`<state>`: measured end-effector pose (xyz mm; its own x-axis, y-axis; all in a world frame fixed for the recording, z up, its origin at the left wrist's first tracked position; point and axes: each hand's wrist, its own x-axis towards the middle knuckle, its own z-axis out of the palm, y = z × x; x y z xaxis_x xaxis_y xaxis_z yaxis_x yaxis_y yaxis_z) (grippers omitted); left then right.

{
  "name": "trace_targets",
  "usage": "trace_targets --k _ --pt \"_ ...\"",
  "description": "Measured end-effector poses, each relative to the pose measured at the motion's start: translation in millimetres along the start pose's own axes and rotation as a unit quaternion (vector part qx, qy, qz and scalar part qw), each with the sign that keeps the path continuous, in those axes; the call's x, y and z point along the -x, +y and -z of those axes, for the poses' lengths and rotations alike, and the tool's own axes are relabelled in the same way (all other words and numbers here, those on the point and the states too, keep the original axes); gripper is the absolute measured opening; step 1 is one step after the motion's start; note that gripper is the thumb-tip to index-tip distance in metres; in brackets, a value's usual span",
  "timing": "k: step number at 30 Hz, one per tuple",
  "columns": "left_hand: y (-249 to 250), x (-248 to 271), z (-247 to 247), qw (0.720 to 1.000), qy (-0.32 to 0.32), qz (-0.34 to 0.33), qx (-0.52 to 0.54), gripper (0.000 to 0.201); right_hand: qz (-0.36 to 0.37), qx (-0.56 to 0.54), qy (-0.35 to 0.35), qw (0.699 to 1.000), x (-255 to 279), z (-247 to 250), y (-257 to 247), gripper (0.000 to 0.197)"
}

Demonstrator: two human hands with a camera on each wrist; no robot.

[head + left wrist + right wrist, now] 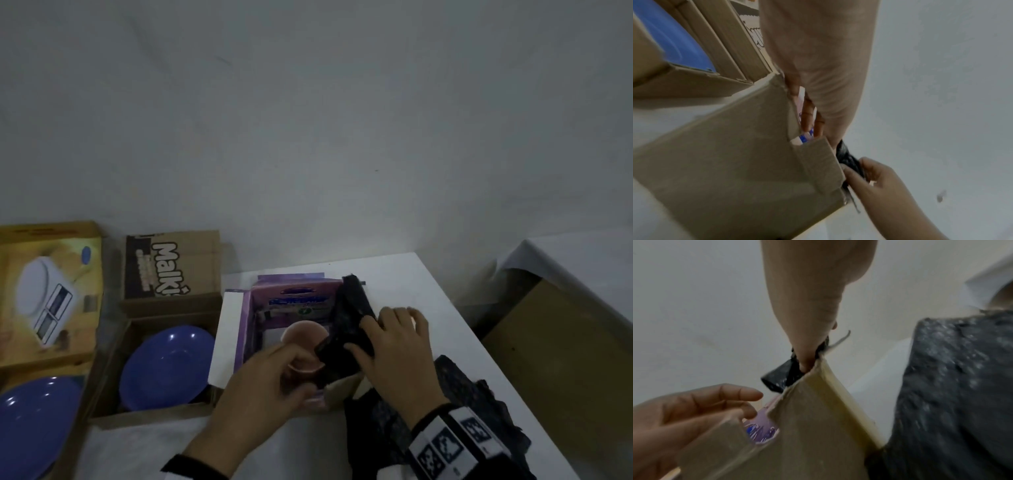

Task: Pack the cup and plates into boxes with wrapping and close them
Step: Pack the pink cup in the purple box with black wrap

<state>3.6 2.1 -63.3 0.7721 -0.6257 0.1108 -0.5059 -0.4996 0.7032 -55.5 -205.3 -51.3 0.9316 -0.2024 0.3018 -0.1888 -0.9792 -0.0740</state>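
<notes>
Leftmost, a yellow box [48,291] printed with a kitchen scale stands at the far left of the counter [428,284], and a blue plate [30,425] lies just near of it at the frame's edge. Next to the right, an open brown carton [113,407] holds a second blue plate [168,368], and its raised flap [171,267] carries the lettering "Malki".

Further right, in the middle, sits an open purple box [246,325] with a white flap folded out to its left. A pink cup [305,342] stands inside this box, mouth up. The left hand [263,390] reaches into the box from the near side with curled fingers around the cup's near side; in the head view the fingertips are partly hidden, so how firm the hold is cannot be told. In the left wrist view its fingers [807,113] go down behind the near cardboard wall [731,162].

Right of the cup, a strip of dark wrapping [352,318] drapes over the box's right edge. The right hand [390,346] pinches this wrapping between thumb and fingers at the box's right wall, as the right wrist view shows [805,353]. More of the dark wrapping [472,411] lies bunched on the counter under the right wrist.

At the far right, apart from the counter, a brown cardboard piece [565,359] sits lower down.
</notes>
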Motion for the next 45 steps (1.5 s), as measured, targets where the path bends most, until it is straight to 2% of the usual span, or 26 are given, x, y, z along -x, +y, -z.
trace_targets --k 1,3,5,7,9,11,13,15,19,21,22,24,26,28,30,32,36,38,41,43,45 --pt "-2 -6 4 1.0 0.023 -0.006 -0.006 0.03 0.008 -0.003 0.017 1.0 -5 3 1 0.026" --pt "-8 -19 13 0.996 0.073 -0.028 -0.049 0.031 0.014 -0.053 0.008 0.998 -16 10 -3 0.025" --pt "-22 -31 18 0.991 0.106 -0.037 -0.078 0.034 0.031 -0.085 0.0 0.996 -23 13 -10 0.038" --pt "-38 -38 15 0.991 0.107 -0.003 -0.083 0.042 0.054 -0.089 0.012 0.994 -28 13 -20 0.05" --pt "-49 -38 9 0.993 0.107 0.037 -0.032 0.049 0.049 -0.112 0.022 0.992 -31 13 -29 0.052" --pt "-52 -37 3 0.991 0.121 0.058 0.031 0.056 0.037 -0.126 -0.001 0.991 -31 8 -32 0.05" --pt "-50 -37 0 0.989 0.122 0.076 0.047 0.06 0.062 -0.094 -0.084 0.99 -28 6 -30 0.043" --pt "-48 -38 -1 0.988 0.123 0.089 0.04 0.063 0.119 -0.03 -0.187 0.975 -26 15 -32 0.035" --pt "-48 -38 -3 0.987 0.123 0.103 0.031 0.068 0.162 0.059 -0.371 0.912 -26 39 -47 0.023" --pt "-49 -38 -4 0.987 0.124 0.1 0.031 0.068 0.166 0.071 -0.427 0.886 -33 39 -51 0.018" --pt "-50 -38 -4 0.987 0.123 0.095 0.03 0.068 0.152 0.056 -0.434 0.886 -37 35 -51 0.015" --pt "-51 -38 -4 0.989 0.12 0.087 0.024 0.067 0.126 0.038 -0.398 0.908 -43 23 -51 0.017" --pt "-51 -37 -4 0.99 0.118 0.077 0.016 0.066 0.117 0.059 -0.349 0.928 -43 20 -56 0.026" --pt "-50 -37 -2 0.992 0.109 0.071 -0.007 0.062 0.129 0.091 -0.326 0.932 -40 19 -60 0.028" --pt "-48 -37 0 0.992 0.074 0.077 -0.067 0.058 0.148 0.106 -0.338 0.923 -38 22 -59 0.025" --pt "-43 -39 1 0.986 0.031 0.086 -0.14 0.052 0.134 0.069 -0.39 0.908 -39 25 -56 0.024" --pt "-38 -41 4 0.976 -0.001 0.095 -0.198 0.046 0.072 0.006 -0.541 0.838 -43 7 -59 0.03" --pt "-39 -40 4 0.977 0.002 0.084 -0.196 0.047 0.061 -0.009 -0.577 0.815 -42 -13 -64 0.029" --pt "-40 -38 5 0.981 0.013 0.069 -0.182 0.047 0.042 -0.009 -0.57 0.82 -45 -10 -69 0.036" --pt "-39 -39 6 0.983 0.017 0.059 -0.174 0.046 0.054 0.004 -0.527 0.848 -54 3 -68 0.042" --pt "-38 -39 5 0.984 0.021 0.057 -0.17 0.045 0.091 0.051 -0.462 0.881 -60 8 -59 0.036"
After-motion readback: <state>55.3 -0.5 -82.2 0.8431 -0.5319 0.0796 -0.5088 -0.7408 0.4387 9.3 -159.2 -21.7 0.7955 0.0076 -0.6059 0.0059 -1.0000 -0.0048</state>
